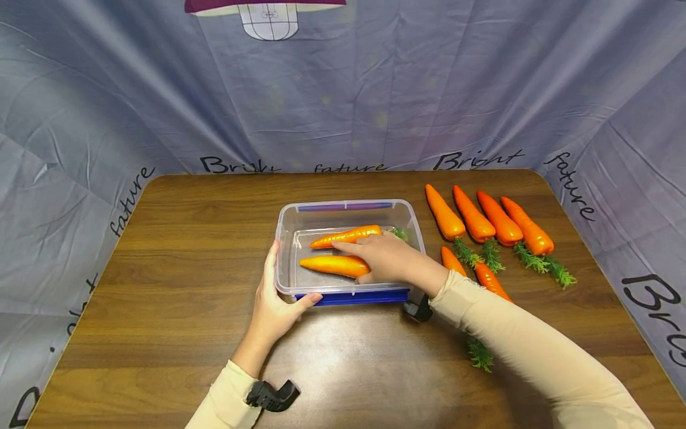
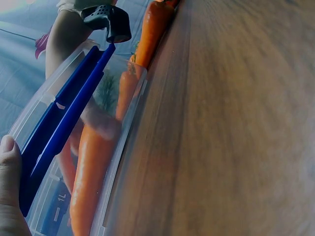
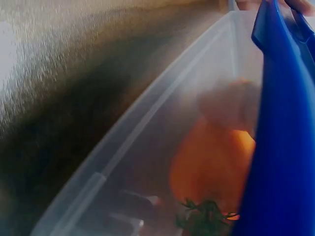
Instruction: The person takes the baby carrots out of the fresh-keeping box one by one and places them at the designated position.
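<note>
A clear plastic food container (image 1: 345,290) with blue side clips stands on the table, two carrots inside. The far carrot (image 1: 343,237) lies with its tip to the left. In front of it, the near carrot (image 1: 329,265) lies roughly parallel. My right hand (image 1: 393,259) reaches over the right rim and holds the near carrot by its thick end; its fingertips show through the wall in the left wrist view. With the thumb at the front wall and the fingers along the left side, my left hand (image 1: 273,307) grips the container's front left corner. Green leaves (image 3: 204,216) show through the wall.
Several more carrots with green tops lie to the right, among them an upper carrot (image 1: 445,211) and a lower carrot (image 1: 492,282) partly hidden by the right sleeve (image 1: 514,333). The wooden table (image 1: 187,250) ends at a printed curtain (image 1: 343,101).
</note>
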`<state>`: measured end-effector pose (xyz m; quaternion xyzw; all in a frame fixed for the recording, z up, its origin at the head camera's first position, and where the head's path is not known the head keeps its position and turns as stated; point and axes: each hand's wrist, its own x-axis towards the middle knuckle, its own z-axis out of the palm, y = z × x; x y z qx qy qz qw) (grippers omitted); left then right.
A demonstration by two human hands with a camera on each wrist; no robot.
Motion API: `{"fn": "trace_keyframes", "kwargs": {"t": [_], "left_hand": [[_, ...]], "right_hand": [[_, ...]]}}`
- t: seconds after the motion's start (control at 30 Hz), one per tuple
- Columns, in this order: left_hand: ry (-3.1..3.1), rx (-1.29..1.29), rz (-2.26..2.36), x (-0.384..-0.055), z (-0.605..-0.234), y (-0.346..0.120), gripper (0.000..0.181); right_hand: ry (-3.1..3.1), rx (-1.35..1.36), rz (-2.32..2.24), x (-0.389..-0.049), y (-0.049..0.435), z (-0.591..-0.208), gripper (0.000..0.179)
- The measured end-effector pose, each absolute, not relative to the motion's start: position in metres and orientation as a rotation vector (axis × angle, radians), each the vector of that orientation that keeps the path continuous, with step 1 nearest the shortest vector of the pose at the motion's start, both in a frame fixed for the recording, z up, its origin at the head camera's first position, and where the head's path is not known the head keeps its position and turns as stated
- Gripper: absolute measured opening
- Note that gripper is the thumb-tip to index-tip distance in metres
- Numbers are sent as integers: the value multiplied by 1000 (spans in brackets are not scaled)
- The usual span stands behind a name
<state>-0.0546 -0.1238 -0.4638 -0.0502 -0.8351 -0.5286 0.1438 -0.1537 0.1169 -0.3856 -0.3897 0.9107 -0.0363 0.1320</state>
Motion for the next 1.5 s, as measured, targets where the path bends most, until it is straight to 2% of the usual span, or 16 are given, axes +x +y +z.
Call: {"fn": "trace_keyframes", "kwargs": {"t": [0.4, 0.83, 1.13, 1.5], "left_hand": [[-2403, -135, -1550, -54, -460, -122, 123], [-2407, -123, -1538, -53, -459, -122, 124], [-2407, -120, -1547, -53, -459, -122, 124], [-2392, -131, -1550, -53, -461, -123, 125]], "right_hand": [[2654, -1182, -266, -155, 121, -384, 78], [2871, -1158, -420, -143, 145, -343, 80], [2952, -1004, -399, -118, 196, -325, 77], [2971, -594, -362, -70, 294, -333, 75]]}}
